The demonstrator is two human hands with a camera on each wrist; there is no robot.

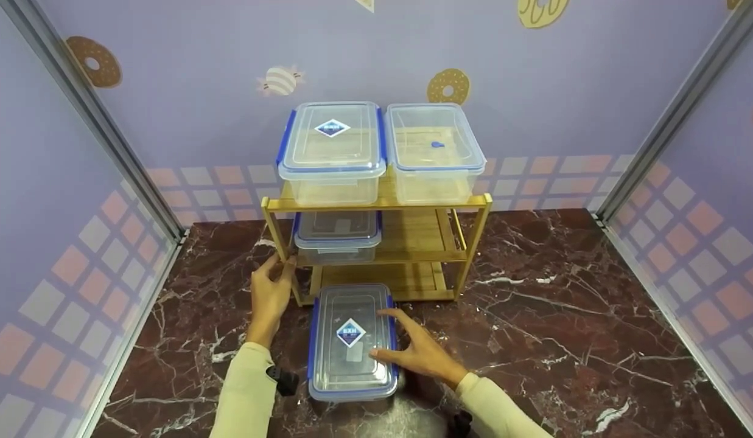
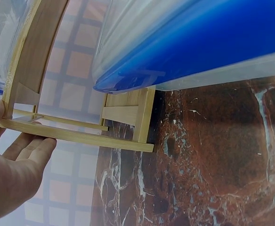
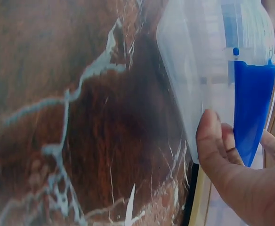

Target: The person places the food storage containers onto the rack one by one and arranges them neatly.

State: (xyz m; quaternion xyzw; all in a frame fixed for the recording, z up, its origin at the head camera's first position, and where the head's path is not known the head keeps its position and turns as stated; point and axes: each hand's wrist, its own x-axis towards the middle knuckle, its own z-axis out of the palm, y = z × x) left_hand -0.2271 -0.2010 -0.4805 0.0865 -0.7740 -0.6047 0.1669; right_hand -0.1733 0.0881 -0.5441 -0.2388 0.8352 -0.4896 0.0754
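A clear food container with blue side clips is in front of the wooden rack, long side pointing toward it; whether it touches the tabletop is unclear. My right hand holds its right side, thumb and a finger over the lid. In the right wrist view, curled fingers lie against the container's wall beside a blue clip. My left hand grips the left front post of the bamboo rack, thumb and fingers on either side of the post in the left wrist view.
On the rack's top stand a lidded container with blue clips and another lidded container. A further container is on the middle shelf at left. Patterned walls enclose the dark marbled tabletop on three sides.
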